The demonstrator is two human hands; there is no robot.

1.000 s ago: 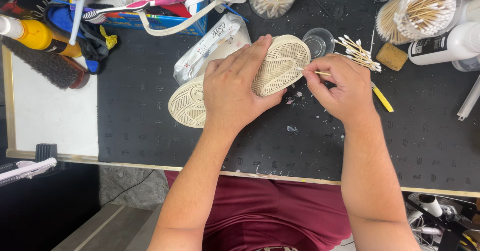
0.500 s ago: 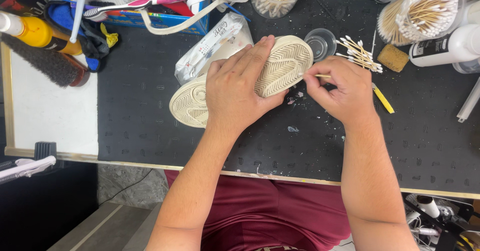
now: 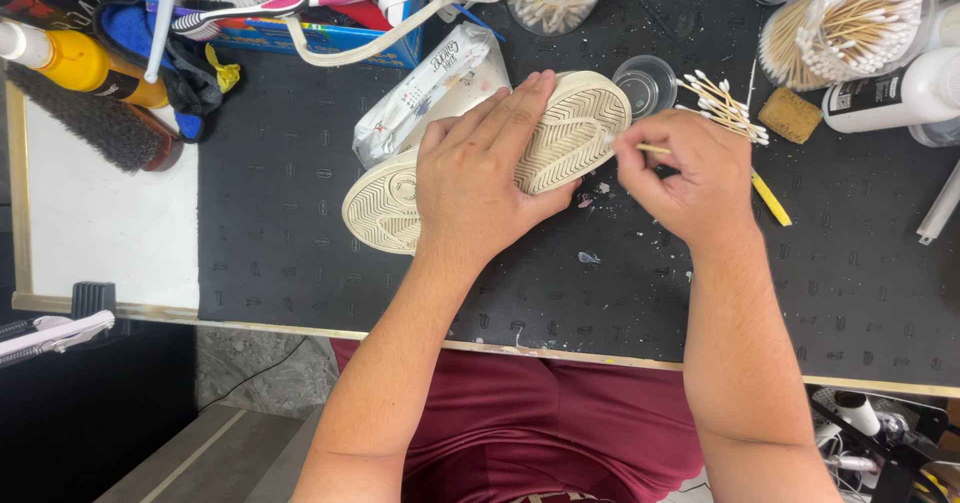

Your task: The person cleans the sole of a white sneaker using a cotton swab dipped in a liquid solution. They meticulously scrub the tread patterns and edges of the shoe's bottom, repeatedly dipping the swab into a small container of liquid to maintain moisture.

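Observation:
A cream shoe (image 3: 575,128) lies sole-up on the black mat (image 3: 300,223), toe toward the upper right. My left hand (image 3: 490,173) presses flat across the middle of the sole and holds the shoe down. My right hand (image 3: 690,173) pinches a wooden cotton swab (image 3: 645,147), whose tip touches the sole's right edge near the toe. Small white flecks of dirt lie on the mat just below the shoe.
A loose pile of cotton swabs (image 3: 725,103), a tan sponge (image 3: 790,115) and a clear cup (image 3: 645,83) sit behind my right hand. Swab jars (image 3: 850,23), a white bottle (image 3: 900,93), a dark brush (image 3: 95,123), a yellow bottle (image 3: 80,63) and a wipes packet (image 3: 430,88) line the back.
The shoe and both hands have stayed nearly in place. My right hand has shifted slightly, working the swab at the sole's edge near the toe.

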